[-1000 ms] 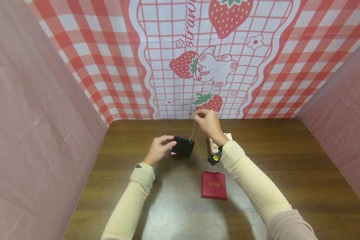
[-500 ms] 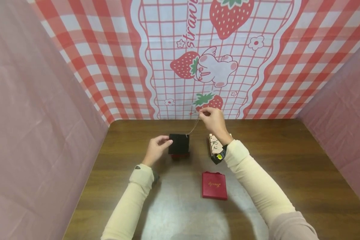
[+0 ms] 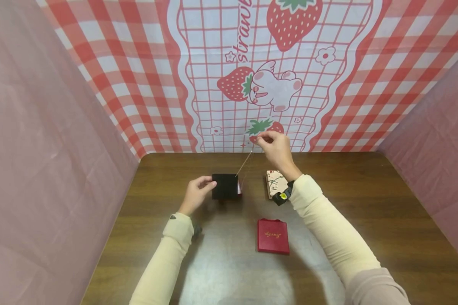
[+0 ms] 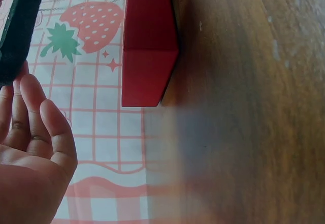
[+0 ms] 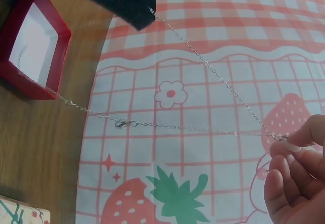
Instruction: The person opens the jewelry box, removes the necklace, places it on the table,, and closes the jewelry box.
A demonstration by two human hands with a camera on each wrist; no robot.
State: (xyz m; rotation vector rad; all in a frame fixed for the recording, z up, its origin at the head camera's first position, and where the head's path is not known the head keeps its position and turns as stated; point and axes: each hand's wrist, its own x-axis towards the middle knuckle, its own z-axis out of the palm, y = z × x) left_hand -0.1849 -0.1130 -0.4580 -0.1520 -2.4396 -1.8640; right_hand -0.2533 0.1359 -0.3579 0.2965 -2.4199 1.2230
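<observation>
The chain (image 5: 205, 62), fine, silvery and small-linked, is stretched above the far middle of the wood-grained table (image 3: 366, 212), from a corner of the black pad (image 3: 225, 186) to the right hand (image 3: 277, 150), by whose fingertips it is pinched, then slants back toward the open, pale-lined red box (image 4: 150, 76). The pad, flat, square and matt, is pinched at its left edge by the left hand (image 3: 195, 193). Nearer, a flat red square (image 3: 273, 243) is marked with gold script; at right, a cream box (image 3: 275, 182) is patterned with branches.

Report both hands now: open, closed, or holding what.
Left hand: closed, pinching the black square pad by its edge.
Right hand: closed, pinching the thin silvery chain.
</observation>
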